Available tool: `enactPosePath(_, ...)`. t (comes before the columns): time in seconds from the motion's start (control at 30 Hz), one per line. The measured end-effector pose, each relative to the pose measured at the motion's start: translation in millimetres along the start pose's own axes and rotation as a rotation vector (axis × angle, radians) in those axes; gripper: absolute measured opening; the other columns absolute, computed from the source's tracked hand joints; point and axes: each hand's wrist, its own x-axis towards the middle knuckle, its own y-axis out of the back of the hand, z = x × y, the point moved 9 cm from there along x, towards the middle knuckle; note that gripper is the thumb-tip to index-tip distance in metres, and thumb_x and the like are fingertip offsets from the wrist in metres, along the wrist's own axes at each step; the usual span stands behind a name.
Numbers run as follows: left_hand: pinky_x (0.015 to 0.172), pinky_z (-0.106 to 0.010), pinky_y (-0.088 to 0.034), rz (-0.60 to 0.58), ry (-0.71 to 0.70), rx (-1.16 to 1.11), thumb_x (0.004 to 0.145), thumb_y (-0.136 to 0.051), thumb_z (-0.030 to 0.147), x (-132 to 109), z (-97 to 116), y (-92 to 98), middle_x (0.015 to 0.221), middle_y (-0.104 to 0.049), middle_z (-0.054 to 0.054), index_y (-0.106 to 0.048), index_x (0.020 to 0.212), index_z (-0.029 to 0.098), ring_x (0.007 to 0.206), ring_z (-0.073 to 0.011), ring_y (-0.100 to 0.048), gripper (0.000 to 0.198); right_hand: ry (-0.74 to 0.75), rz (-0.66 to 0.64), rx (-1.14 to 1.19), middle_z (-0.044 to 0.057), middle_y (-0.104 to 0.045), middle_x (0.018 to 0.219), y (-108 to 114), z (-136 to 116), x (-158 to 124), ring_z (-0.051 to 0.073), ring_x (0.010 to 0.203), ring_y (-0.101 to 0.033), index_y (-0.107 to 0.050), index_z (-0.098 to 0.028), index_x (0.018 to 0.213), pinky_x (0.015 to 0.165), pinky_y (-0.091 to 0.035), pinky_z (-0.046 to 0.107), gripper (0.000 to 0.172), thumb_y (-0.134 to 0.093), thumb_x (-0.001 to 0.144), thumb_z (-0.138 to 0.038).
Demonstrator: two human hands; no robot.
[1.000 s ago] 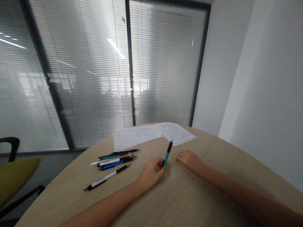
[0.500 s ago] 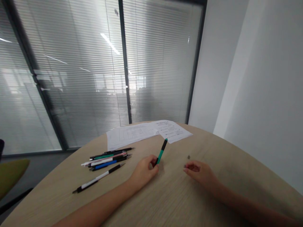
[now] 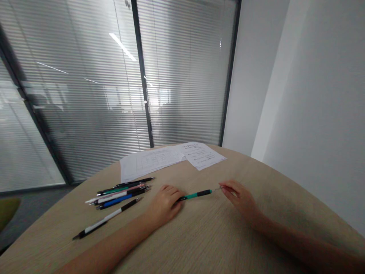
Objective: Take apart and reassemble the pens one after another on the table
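Observation:
My left hand (image 3: pixel 164 202) rests on the round wooden table (image 3: pixel 199 243) with its fingers closed on the rear end of a green and black pen (image 3: pixel 196 195). The pen lies nearly level, pointing right. My right hand (image 3: pixel 239 196) is at the pen's tip, with thumb and fingers pinched on a tiny part I cannot make out. Left of my left hand lies a bundle of several pens (image 3: pixel 119 189), and one black and white pen (image 3: pixel 107 219) lies apart, nearer to me.
Printed paper sheets (image 3: pixel 171 158) lie at the table's far edge. Glass walls with blinds (image 3: pixel 114 87) stand behind the table. A white wall (image 3: pixel 313 95) runs along the right. A bit of a green chair seat (image 3: pixel 7 211) shows at the left edge.
The green pen was tilted upright in my left hand and now lies almost level. My right hand moved in to its tip. The view has shifted left and down.

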Motion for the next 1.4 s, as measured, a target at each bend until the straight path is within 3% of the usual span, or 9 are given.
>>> enactPosePath(0.2,0.072,-0.033,-0.037,0.003,-0.026,0.043,0.076,-0.043,0.017,-1.1,-0.1,-3.0,0.077,-0.059,-0.004,-0.056,0.089,0.017,0.074,-0.0176,-0.052,0.018,0.027,0.056,0.050,0.002,-0.057,0.076,2.9,-0.5,-4.1,0.016,0.075,-0.055,-0.055,-0.022,0.074,0.070,-0.045,0.029,0.009,-0.048,0.074,-0.027)
enactPosePath(0.5,0.072,-0.033,-0.036,-0.013,-0.027,0.055,0.076,-0.044,0.017,-0.5,0.6,-4.6,0.076,-0.059,-0.004,-0.056,0.086,0.017,0.074,-0.0169,-0.052,0.016,0.092,0.065,0.033,0.003,-0.057,0.074,6.4,-14.3,-5.4,0.015,0.073,-0.055,-0.053,-0.020,0.072,0.068,-0.044,0.029,0.007,-0.047,0.073,-0.024)
enactPosePath(1.0,0.070,-0.032,-0.037,-0.017,-0.027,0.056,0.076,-0.044,0.017,-0.6,1.4,-5.0,0.076,-0.059,-0.004,-0.056,0.086,0.017,0.073,-0.0169,-0.052,0.017,0.115,0.085,-0.014,0.002,-0.058,0.072,7.5,-15.8,-4.5,0.015,0.071,-0.055,-0.054,-0.020,0.071,0.066,-0.044,0.027,0.008,-0.047,0.073,-0.024)
enactPosePath(1.4,0.071,-0.032,-0.037,-0.038,-0.019,0.039,0.076,-0.044,0.017,0.3,2.2,-5.3,0.077,-0.060,-0.004,-0.056,0.087,0.017,0.074,-0.0169,-0.052,0.017,0.057,0.068,-0.011,0.003,-0.058,0.074,5.3,-8.9,-4.2,0.015,0.072,-0.055,-0.054,-0.020,0.072,0.067,-0.044,0.028,0.008,-0.047,0.073,-0.025)
